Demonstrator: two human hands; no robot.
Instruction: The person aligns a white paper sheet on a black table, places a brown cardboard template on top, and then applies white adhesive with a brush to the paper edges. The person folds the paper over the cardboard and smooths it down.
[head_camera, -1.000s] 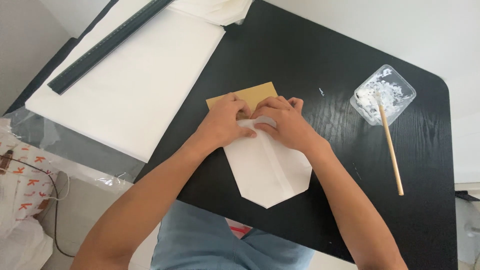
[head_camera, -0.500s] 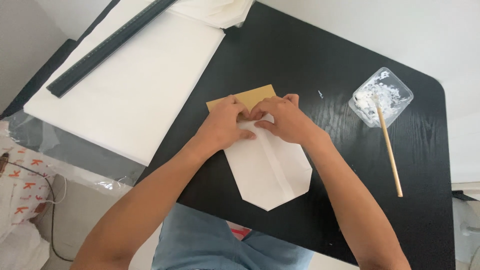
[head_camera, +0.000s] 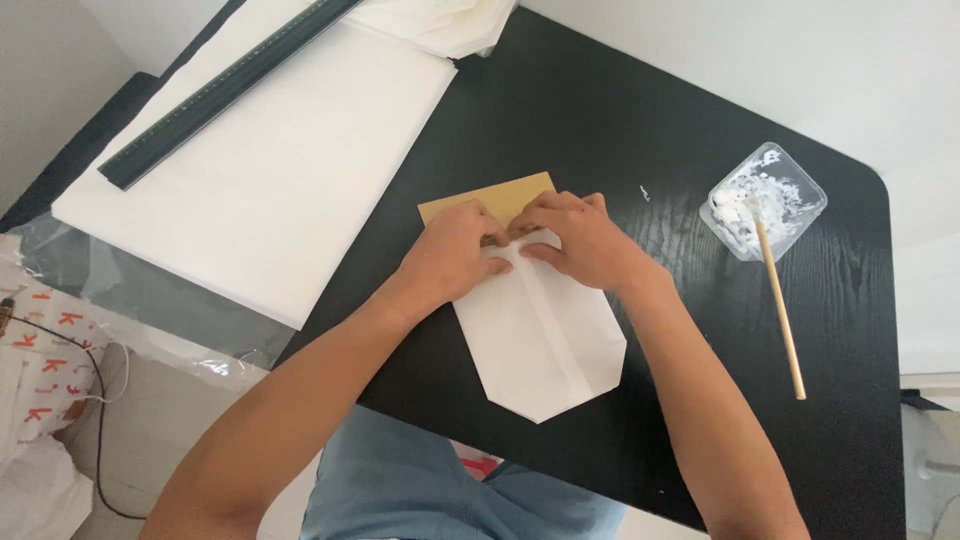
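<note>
Both hands press down flat on the top end of a folded white paper piece (head_camera: 545, 340) that lies near the middle of the black table (head_camera: 620, 110), its pointed end toward the near edge. The left hand (head_camera: 455, 250) lies palm down with fingers bent, fingertips pinning the upper left of the white paper where it overlaps a tan card (head_camera: 490, 200). The right hand (head_camera: 580, 240) lies just beside it, fingers curled inward and pressing the upper right of the same fold; the fingertips of the two hands almost meet over the paper's middle strip. Neither hand grips anything; each only bears down on the paper. The tan card sticks out from under the hands toward the far edge. Near the right edge stands a clear plastic tub (head_camera: 765, 200) with white paste, a wooden stick (head_camera: 780, 305) leaning out of it and resting on the table. Over the left edge lies a large white sheet (head_camera: 270, 170), with a dark long ruler (head_camera: 220, 95) on its far side.
</note>
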